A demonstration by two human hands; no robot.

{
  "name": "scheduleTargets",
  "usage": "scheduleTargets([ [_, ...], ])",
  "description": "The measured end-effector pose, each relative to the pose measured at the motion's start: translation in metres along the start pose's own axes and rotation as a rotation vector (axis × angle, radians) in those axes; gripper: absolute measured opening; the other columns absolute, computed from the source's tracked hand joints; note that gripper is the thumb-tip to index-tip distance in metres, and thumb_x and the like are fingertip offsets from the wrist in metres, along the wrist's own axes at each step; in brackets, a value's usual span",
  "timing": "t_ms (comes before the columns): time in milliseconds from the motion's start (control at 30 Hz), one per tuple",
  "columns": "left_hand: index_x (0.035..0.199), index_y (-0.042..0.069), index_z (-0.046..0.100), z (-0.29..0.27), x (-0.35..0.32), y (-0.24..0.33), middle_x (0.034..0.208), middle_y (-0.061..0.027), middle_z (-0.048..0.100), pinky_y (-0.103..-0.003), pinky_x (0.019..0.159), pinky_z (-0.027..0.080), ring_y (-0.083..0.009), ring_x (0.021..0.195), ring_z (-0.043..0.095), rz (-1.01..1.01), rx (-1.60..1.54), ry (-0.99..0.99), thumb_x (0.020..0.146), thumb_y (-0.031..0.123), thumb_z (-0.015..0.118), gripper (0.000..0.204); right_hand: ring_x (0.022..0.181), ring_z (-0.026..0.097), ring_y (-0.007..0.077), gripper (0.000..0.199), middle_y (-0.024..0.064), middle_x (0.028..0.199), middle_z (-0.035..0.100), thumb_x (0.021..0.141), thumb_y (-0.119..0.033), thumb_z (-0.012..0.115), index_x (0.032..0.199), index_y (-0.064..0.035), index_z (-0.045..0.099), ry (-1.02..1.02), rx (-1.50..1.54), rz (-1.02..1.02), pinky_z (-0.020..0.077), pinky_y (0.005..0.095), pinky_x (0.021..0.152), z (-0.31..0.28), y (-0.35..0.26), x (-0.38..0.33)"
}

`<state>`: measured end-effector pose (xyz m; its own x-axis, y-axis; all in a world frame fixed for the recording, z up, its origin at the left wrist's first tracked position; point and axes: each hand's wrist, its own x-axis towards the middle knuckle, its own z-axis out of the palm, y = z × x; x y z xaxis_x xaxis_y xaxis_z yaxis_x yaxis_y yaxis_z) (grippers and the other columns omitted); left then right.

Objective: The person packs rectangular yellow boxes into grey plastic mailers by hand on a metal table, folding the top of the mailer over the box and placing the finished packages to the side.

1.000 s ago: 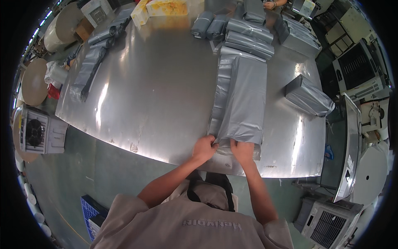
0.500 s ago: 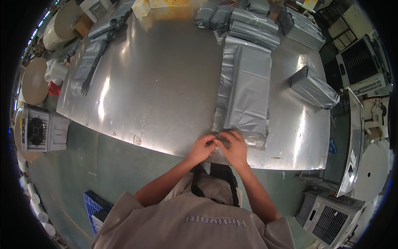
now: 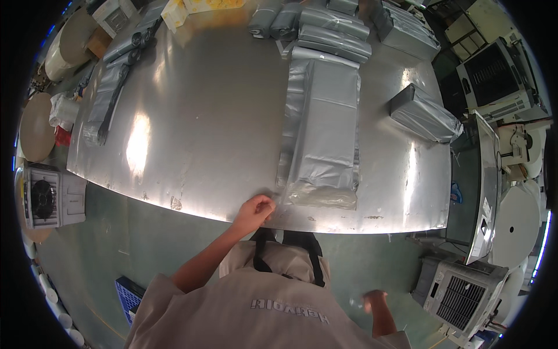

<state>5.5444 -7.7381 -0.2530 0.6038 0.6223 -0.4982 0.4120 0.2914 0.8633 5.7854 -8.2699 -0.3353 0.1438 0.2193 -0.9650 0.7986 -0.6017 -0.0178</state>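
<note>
My left hand (image 3: 256, 212) is at the table's front edge with its fingers curled together; whatever they hold, if anything, is hidden. Just right of it lies a stack of flat grey plastic bags (image 3: 325, 122), its clear end towards me. My right hand (image 3: 375, 301) is low at the right, off the table and over the floor. Motion smears its fingers, and a faint pale blur shows beside them, too unclear to name.
Rolled grey bags (image 3: 334, 35) lie beyond the stack on the metal table (image 3: 203, 116). A grey wrapped bundle (image 3: 427, 113) sits at the right, and more grey bags (image 3: 107, 96) at the left. An air cooler (image 3: 462, 299) stands on the floor at right.
My hands were together at the stack's near left corner. The right has swung away, down and to the right; the left stays near the table edge. The whole view has shifted slightly.
</note>
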Motion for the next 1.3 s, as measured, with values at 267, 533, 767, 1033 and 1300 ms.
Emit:
scheduleTargets([
  [267, 0.097, 0.007, 0.061, 0.001, 0.048, 0.114, 0.101, -0.0035, 0.059, -0.032, 0.084, 0.045, -0.0188, 0.093, 0.055, 1.357, 1.093, -0.081, 0.072, 0.002, 0.058, 0.026, 0.102, 0.054, 0.0336, 0.045, 0.0127, 0.11, 0.059, 0.064, 0.013, 0.051, 0.105, -0.0035, 0.059, 1.447, 0.22, -0.521, 0.0464, 0.0392, 0.085, -0.32, -0.16, -0.079],
  [533, 0.089, 0.012, 0.059, -0.019, 0.083, 0.074, 0.094, 0.0014, 0.057, -0.031, 0.087, 0.043, -0.0149, 0.089, 0.053, 1.432, 1.373, -0.239, 0.073, 0.01, 0.059, 0.016, 0.112, 0.051, 0.0272, 0.019, 0.0053, 0.117, 0.056, 0.068, -0.011, 0.059, 0.087, -0.0111, 0.059, 1.57, -0.555, -0.929, 0.0449, 0.0375, 0.095, -0.377, -0.183, -0.023],
  [767, 0.072, 0.011, 0.054, -0.021, 0.071, 0.078, 0.09, -0.0005, 0.056, -0.037, 0.09, 0.043, -0.0192, 0.089, 0.054, 1.202, 1.059, -0.181, 0.066, 0.016, 0.07, 0.017, 0.112, 0.052, 0.0275, 0.009, 0.0063, 0.111, 0.058, 0.067, -0.011, 0.061, 0.069, -0.0099, 0.052, 1.553, -0.422, -0.986, 0.0475, 0.0373, 0.09, -0.382, -0.182, -0.028],
  [1033, 0.073, 0.006, 0.052, -0.006, 0.074, 0.114, 0.091, -0.0072, 0.059, -0.037, 0.08, 0.047, -0.0252, 0.091, 0.056, 1.188, 0.83, -0.151, 0.082, 0.013, 0.061, 0.014, 0.108, 0.056, 0.0249, 0.012, 0.0101, 0.114, 0.061, 0.078, -0.006, 0.061, 0.069, -0.0023, 0.054, 1.226, 0.116, -1.079, 0.0474, 0.0324, 0.086, -0.417, -0.187, -0.05],
  [1300, 0.071, 0.005, 0.042, 0.005, 0.128, 0.098, 0.078, 0.0015, 0.052, -0.027, 0.06, 0.039, -0.0038, 0.07, 0.041, 0.338, 0.114, -0.226, 0.092, 0.021, 0.056, 0.031, 0.068, 0.049, 0.0085, 0.032, 0.002, 0.075, 0.051, 0.094, -0.021, 0.055, 0.071, 0.001, 0.052, 0.888, 1.187, -0.772, 0.0412, 0.0249, 0.062, -0.422, -0.178, 0.015],
])
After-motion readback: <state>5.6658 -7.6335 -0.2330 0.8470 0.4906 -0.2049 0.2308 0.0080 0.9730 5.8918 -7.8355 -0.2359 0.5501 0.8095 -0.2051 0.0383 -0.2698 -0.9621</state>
